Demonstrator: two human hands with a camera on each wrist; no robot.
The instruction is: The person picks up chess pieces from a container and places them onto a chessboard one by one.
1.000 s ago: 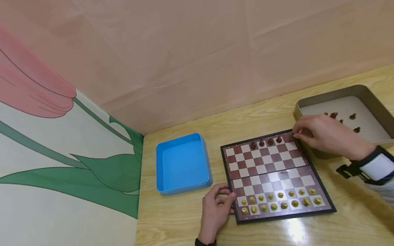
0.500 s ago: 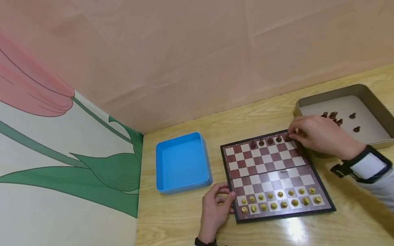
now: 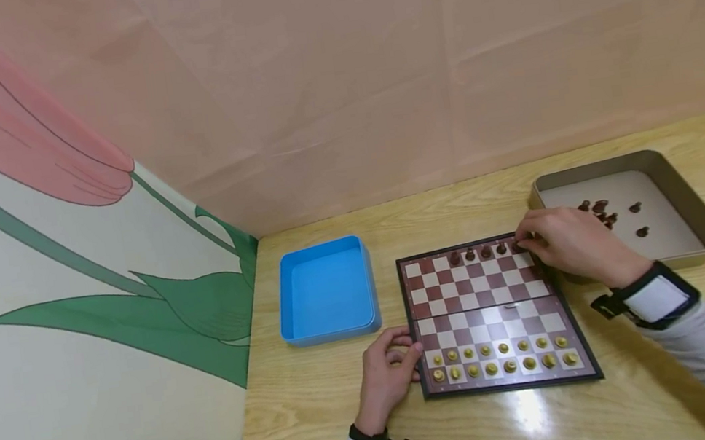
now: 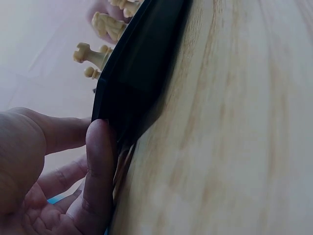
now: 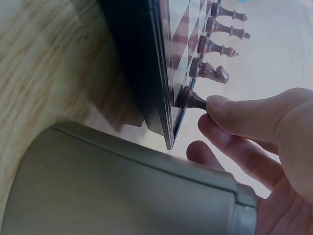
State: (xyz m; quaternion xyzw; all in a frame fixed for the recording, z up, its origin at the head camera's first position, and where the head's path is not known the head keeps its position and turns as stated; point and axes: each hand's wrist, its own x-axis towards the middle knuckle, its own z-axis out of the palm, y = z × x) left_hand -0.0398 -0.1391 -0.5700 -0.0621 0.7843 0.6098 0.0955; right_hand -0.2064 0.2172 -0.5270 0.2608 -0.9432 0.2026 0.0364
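Observation:
A folding magnetic-style chessboard (image 3: 490,317) lies on the table. At its far right corner my right hand (image 3: 566,241) pinches the upper part of a dark brown chess piece (image 5: 185,98) between thumb and fingertips. Its base is right at the board's surface, and its top is hidden by the fingers. A dark knight (image 5: 209,71) and several other dark pieces stand beside it in the far row. My left hand (image 3: 386,373) grips the board's left edge, thumb along the rim. Two rows of cream pieces, including a rook (image 4: 91,55), stand along the near side.
A brown-grey tray (image 3: 688,208) with several dark chess pieces (image 3: 600,206) lying in it stands close to the board's right side, partly under my right forearm. A blue square tray (image 3: 327,293) sits to the left. A wall covering rises behind the wooden table (image 3: 304,417).
My right hand has shifted left from the board's right edge onto the far corner, bringing the dark piece there, then stayed nearly still. The left hand keeps its hold on the board.

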